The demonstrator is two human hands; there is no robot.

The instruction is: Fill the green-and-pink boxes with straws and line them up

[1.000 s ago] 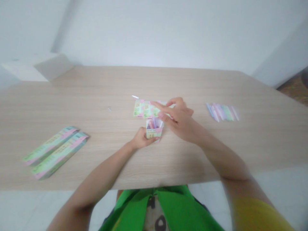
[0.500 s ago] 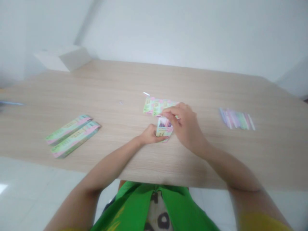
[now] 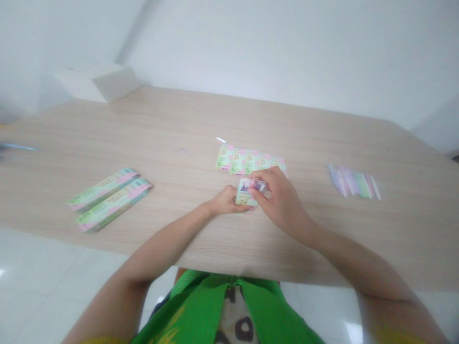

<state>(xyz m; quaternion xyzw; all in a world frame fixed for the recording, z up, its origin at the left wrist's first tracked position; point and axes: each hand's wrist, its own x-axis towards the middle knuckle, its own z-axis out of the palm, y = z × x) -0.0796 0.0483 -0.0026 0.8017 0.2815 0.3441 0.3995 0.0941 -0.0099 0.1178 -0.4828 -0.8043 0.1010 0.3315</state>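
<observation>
A small pastel box (image 3: 245,193) with its top open stands on the wooden table (image 3: 179,124) near the front edge. My left hand (image 3: 225,200) is closed round its left side. My right hand (image 3: 278,196) is curled over the box's open top, its fingertips pinching at the opening where pink and purple contents show. Just behind the box lies a flat row of pastel green and pink packs (image 3: 247,161).
Two long pastel boxes (image 3: 109,198) lie side by side at the left. A fan of pastel sticks (image 3: 353,181) lies at the right. A white box (image 3: 96,82) sits at the far left corner. A small white scrap (image 3: 221,140) lies behind the packs.
My right hand came down from above the flat packs onto the top of the small box, and its fingers curled in. The left hand kept its hold. The view shifted slightly.
</observation>
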